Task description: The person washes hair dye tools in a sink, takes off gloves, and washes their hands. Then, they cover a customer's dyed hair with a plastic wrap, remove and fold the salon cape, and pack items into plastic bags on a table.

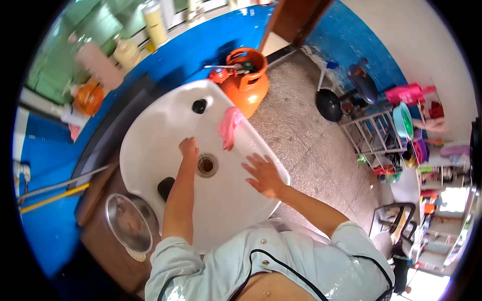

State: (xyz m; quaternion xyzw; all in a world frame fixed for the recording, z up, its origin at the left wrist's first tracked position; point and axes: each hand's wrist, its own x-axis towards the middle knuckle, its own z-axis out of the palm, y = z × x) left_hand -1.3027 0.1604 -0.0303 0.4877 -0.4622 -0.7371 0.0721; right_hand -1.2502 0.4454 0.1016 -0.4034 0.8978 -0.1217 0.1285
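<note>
A white basin (150,135) fills the middle of the view, with a round drain (207,165) in its floor. Over it, just left of the drain, my left hand (189,148) has its fingers curled closed; whatever they hold, if anything, is hidden. My right hand (264,175) hovers by the basin's right side, palm down, fingers spread and holding nothing. A crumpled pink plastic bag (230,128) hangs over the right rim. One small black object (199,106) sits at the far end, and another black object (166,188) is partly behind my left forearm.
An orange gas cylinder (248,90) stands beyond the basin. A metal bowl (129,223) is at the left on a brown surface. Several bottles (100,65) line the window ledge. To the right are a metal rack (374,133) and a chair (396,215).
</note>
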